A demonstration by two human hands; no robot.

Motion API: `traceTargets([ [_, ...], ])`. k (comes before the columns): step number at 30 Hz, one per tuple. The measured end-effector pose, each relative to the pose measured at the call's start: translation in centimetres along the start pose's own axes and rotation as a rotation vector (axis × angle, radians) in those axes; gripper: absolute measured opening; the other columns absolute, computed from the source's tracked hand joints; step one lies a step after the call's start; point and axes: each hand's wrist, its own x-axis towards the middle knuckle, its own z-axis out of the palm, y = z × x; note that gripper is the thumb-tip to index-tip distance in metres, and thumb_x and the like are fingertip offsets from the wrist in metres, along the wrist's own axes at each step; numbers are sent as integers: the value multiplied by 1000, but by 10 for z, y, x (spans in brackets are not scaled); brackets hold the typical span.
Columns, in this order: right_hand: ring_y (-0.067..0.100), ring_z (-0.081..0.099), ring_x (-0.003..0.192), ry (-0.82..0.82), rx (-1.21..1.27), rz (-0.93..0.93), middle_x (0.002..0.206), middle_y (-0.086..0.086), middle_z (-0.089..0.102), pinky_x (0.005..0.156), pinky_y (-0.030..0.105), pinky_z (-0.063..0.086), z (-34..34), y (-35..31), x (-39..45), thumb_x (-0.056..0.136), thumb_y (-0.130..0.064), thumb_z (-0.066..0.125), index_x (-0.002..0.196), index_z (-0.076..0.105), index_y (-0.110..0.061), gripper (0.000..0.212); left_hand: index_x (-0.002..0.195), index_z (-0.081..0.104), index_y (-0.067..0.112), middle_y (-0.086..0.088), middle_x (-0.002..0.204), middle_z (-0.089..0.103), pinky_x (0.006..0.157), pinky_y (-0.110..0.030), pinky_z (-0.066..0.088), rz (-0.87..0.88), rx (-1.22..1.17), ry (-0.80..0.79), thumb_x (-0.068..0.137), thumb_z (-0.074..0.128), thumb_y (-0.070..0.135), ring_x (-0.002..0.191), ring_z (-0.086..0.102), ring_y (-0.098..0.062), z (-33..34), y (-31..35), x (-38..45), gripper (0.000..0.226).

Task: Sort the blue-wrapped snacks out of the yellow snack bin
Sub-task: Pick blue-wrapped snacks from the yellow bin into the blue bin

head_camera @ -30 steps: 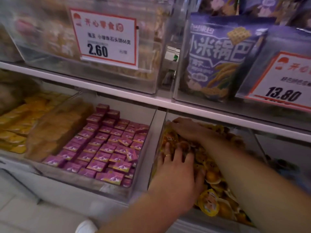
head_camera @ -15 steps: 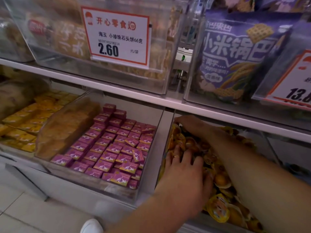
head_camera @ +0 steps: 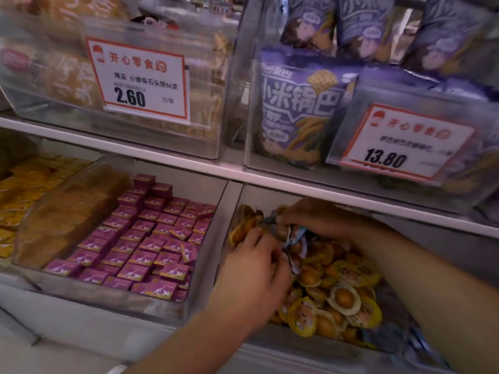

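A clear bin point(head_camera: 234, 211) on the lower shelf holds a pile of round yellow-wrapped snacks point(head_camera: 343, 298). Above the pile's back left, my right hand point(head_camera: 310, 215) pinches a blue-wrapped snack point(head_camera: 297, 234) by its edge. My left hand point(head_camera: 253, 271) is just in front of it, fingers curled round a few pale blue-edged packets point(head_camera: 293, 259) at the fingertips. The two hands almost touch. More blue wrappers point(head_camera: 388, 338) show at the bin's front right corner, blurred.
Left of the bin stands a clear bin of purple boxes point(head_camera: 140, 238), then yellow packets point(head_camera: 24, 190). The white shelf edge point(head_camera: 297, 184) hangs low over the bins. Above it are purple snack bags point(head_camera: 299, 103) and price tags point(head_camera: 137, 79).
Both hands lay spread flat in the yellow pile before. Now the right hand has pulled a blue-wrapped snack up and toward the left hand, whose fingers have curled.
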Motion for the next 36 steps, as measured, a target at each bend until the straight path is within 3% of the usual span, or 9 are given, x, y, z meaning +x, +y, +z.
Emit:
traceTargets([
  [4,20,67,104,176,13,-15,103,2,73,99,42,48,5,22,-40,97,-25,60,92,74,-23,15,114,49,29,11,108,55,76,-38,50,-53,-34,44,83,41,57,98,58,-14,1,5,-1,42],
  [8,0,60,115,271,54,-50,120,-14,68,105,25,45,20,34,-76,102,-33,51,118,70,-28,26,137,47,25,3,134,56,101,-44,45,101,189,1,88,38,66,131,49,-22,2,11,-2,65],
  [12,-17,50,116,290,44,-88,123,-40,53,98,5,40,26,37,-106,103,-35,44,122,53,-57,31,153,28,32,12,151,41,117,-29,19,227,311,-248,88,37,72,144,30,-11,10,10,-4,76],
  [15,-14,57,107,255,-1,-114,128,-35,54,90,15,50,25,40,-124,89,-33,43,130,50,-58,48,152,28,37,15,149,41,114,-28,28,214,242,-291,91,50,63,137,36,-9,7,3,-2,70],
  [18,-24,52,82,222,-203,-138,133,-23,47,69,-1,40,24,46,-130,93,-21,51,143,44,-44,56,140,48,39,15,135,53,103,-23,39,168,83,-254,88,70,37,124,49,-6,0,-2,0,57],
  [22,-9,42,119,310,-342,-178,131,-20,52,90,-8,23,26,48,-122,91,-15,59,141,51,-34,54,114,65,30,16,114,57,86,-8,40,108,19,-137,81,76,7,104,55,-1,-4,-7,2,42],
  [28,-1,55,103,431,-378,-134,124,-12,63,80,-4,31,18,40,-107,91,-17,61,130,63,-29,41,111,63,39,20,109,56,78,2,36,-40,-142,-7,85,71,5,102,52,12,-5,-5,7,44],
  [33,-9,59,66,517,-237,-123,81,-36,60,55,7,41,7,36,-109,88,-17,56,121,66,-34,39,116,58,30,11,107,52,78,1,35,-13,-125,137,86,62,-2,93,50,7,-6,1,13,44],
  [36,3,60,90,410,-378,-95,104,-21,63,75,23,49,1,43,-116,91,-29,47,117,65,-35,32,109,64,24,10,107,47,74,-17,44,51,-1,91,82,64,10,89,52,-4,1,4,17,30],
])
